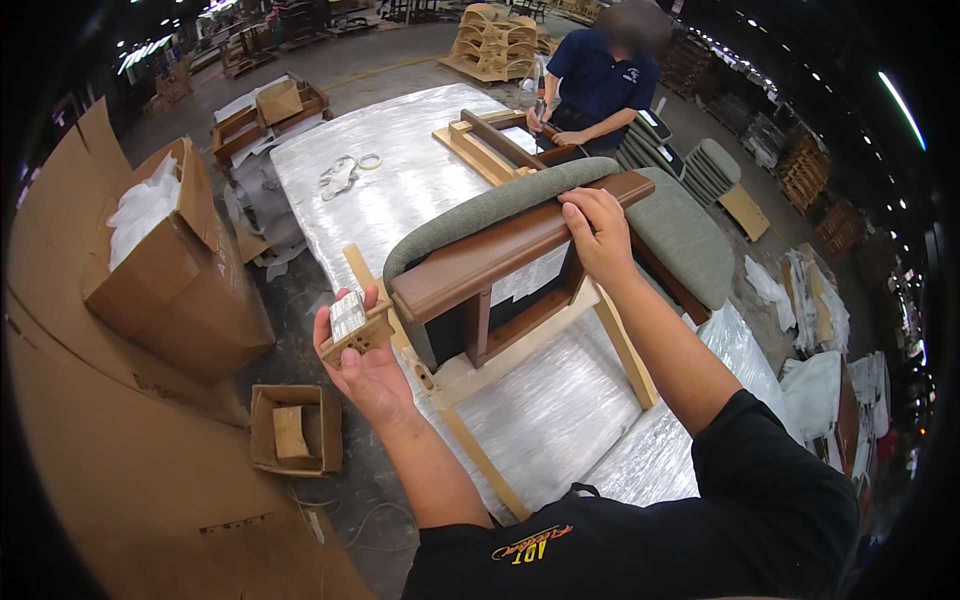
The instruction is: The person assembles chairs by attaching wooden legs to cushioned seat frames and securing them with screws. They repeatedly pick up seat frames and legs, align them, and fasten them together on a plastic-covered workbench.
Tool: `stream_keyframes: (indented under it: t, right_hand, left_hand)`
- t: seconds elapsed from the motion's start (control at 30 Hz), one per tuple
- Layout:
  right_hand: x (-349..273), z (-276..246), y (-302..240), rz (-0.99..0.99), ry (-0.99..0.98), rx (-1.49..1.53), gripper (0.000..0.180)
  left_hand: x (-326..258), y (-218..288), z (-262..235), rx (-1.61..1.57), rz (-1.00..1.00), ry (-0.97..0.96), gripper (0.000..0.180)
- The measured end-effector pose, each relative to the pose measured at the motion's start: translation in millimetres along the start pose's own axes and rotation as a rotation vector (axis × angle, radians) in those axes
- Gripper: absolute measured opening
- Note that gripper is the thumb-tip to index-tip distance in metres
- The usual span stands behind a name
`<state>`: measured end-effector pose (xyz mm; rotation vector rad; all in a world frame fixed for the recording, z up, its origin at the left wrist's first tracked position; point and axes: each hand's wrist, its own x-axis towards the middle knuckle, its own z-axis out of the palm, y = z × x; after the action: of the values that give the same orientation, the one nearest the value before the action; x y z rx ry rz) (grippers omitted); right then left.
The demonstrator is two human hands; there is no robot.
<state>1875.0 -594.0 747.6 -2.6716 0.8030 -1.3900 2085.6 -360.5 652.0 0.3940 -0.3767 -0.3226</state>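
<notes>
My left hand (370, 375) is closed round a small wooden block (362, 338) with drilled holes. A white printed label or packet (347, 316) shows against the block, under my fingers. My right hand (602, 240) grips the brown wooden rail (500, 250) of a chair part, fingers over its top edge and thumb on the near face. A green-grey padded cushion (480, 208) runs along the rail's far side. The chair part rests on a pale wooden frame (628, 350), just right of my left hand.
Plastic wrap covers the worktable (300, 160), with a tape roll (370, 161) on it. Across it a co-worker (610, 80) holds a power driver over another wooden frame (480, 145). Cardboard boxes (180, 260) stand left, a small box (296, 465) below. Padded seats (712, 170) are stacked right.
</notes>
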Motion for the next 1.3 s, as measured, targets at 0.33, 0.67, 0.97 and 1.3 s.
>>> stream_keyframes:
  t: [0.33,0.67,0.97,1.3]
  right_hand:
    - [-4.8,9.8,-0.3,0.044,0.065,-0.06,0.023]
    - [-4.0,14.2,-2.1,0.059,0.101,-0.082,0.021]
    - [-6.2,13.8,-6.1,0.053,0.052,-0.12,0.021]
    - [-10.5,5.7,-1.1,-0.008,0.037,-0.129,0.024]
  left_hand:
    - [-9.5,1.0,4.0,0.044,-0.023,-0.026,0.073]
    - [-9.2,-29.7,23.8,0.252,0.135,-0.09,0.083]
    - [-9.6,-26.3,14.7,0.303,0.081,-0.114,0.085]
    - [31.6,61.0,21.5,0.776,-0.187,-0.552,0.089]
